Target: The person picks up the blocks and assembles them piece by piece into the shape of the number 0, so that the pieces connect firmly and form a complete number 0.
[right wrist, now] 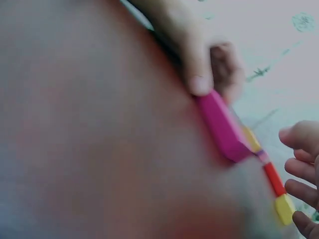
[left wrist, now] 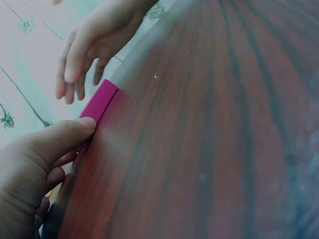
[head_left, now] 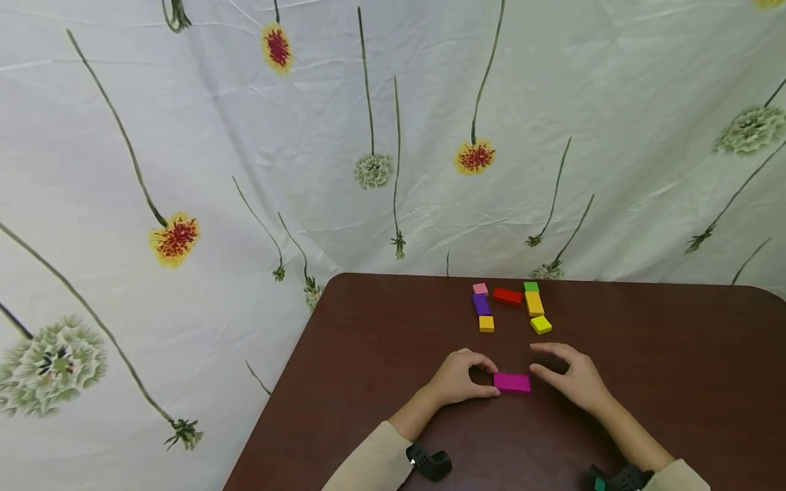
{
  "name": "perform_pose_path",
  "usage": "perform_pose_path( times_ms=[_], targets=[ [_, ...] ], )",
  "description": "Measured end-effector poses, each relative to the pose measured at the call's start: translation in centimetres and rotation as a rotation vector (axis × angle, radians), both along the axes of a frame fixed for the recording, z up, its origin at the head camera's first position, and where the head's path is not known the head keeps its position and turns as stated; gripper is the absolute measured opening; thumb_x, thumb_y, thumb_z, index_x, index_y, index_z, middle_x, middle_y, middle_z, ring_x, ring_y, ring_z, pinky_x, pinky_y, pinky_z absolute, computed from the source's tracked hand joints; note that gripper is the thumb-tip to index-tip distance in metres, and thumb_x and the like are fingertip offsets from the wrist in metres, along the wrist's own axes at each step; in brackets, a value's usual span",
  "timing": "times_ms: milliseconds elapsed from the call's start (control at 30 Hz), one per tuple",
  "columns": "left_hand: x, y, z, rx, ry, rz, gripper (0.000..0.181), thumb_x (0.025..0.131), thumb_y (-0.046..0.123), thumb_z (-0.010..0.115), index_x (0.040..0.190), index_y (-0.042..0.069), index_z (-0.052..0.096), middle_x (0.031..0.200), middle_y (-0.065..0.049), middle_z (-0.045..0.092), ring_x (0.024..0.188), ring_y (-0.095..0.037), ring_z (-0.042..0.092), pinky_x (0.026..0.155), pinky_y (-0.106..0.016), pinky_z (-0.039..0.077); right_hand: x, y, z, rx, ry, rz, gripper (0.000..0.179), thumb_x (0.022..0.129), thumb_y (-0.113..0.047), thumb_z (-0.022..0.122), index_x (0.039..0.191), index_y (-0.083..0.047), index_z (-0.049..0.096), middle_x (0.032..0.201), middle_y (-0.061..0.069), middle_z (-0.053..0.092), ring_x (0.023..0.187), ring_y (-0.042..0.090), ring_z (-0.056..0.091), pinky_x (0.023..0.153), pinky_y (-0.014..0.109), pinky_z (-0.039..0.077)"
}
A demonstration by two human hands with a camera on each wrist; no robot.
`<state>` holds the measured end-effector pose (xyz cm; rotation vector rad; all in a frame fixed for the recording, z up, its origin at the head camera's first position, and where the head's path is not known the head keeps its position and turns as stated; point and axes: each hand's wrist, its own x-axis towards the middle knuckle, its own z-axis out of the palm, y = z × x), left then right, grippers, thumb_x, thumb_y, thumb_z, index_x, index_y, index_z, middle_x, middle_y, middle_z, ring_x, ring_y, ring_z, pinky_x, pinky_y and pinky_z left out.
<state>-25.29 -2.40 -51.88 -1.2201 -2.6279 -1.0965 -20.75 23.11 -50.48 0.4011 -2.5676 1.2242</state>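
A magenta rectangular block lies on the brown table in front of the person. My left hand pinches its left end between thumb and fingers; in the left wrist view the thumb presses along the block's edge. To the right of the block, my right hand is held with thumb and fingers spread apart and nothing between them. The right wrist view has the right hand's fingers at its edge, apart from the magenta block.
Beyond the hands, a left column holds pink, purple and orange blocks. A red block lies between it and a right column of green, amber and yellow blocks. A flowered cloth hangs behind the table.
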Motion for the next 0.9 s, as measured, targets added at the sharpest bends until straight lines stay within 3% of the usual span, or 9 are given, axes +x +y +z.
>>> perform_pose_path(
  times_ms=[200,467,900],
  targets=[
    [0.0,-0.1,0.1,-0.005,0.004,-0.005,0.029,0.075,0.029,0.086,0.098,0.017,0.073,0.094,0.011,0.070,0.083,0.002,0.051,0.080,-0.014,0.039,-3.2,1.8,0.9,-0.001,-0.032,-0.086,0.041,0.090,-0.019,0.072,0.122,0.005,0.063,0.120,0.025,0.063,0.113,0.043,0.054,0.092,0.060,0.042],
    [0.1,-0.2,-0.1,-0.008,0.004,-0.004,0.029,0.075,0.030,0.086,0.098,0.018,0.073,0.094,0.012,0.070,0.084,0.002,0.050,0.081,-0.014,0.039,-5.6,2.5,0.6,0.012,-0.151,-0.111,0.048,0.093,-0.023,0.069,0.130,0.005,0.057,0.130,0.030,0.054,0.116,0.046,0.051,0.091,0.059,0.043],
    [0.1,-0.1,-0.1,0.001,0.028,-0.012,0.030,0.074,0.029,0.087,0.098,0.017,0.073,0.093,0.010,0.070,0.083,0.003,0.050,0.080,-0.012,0.038,-7.1,2.6,0.3,0.056,-0.258,-0.099,0.054,0.090,-0.025,0.070,0.132,0.006,0.054,0.134,0.033,0.048,0.120,0.049,0.044,0.095,0.063,0.038]
  ],
)
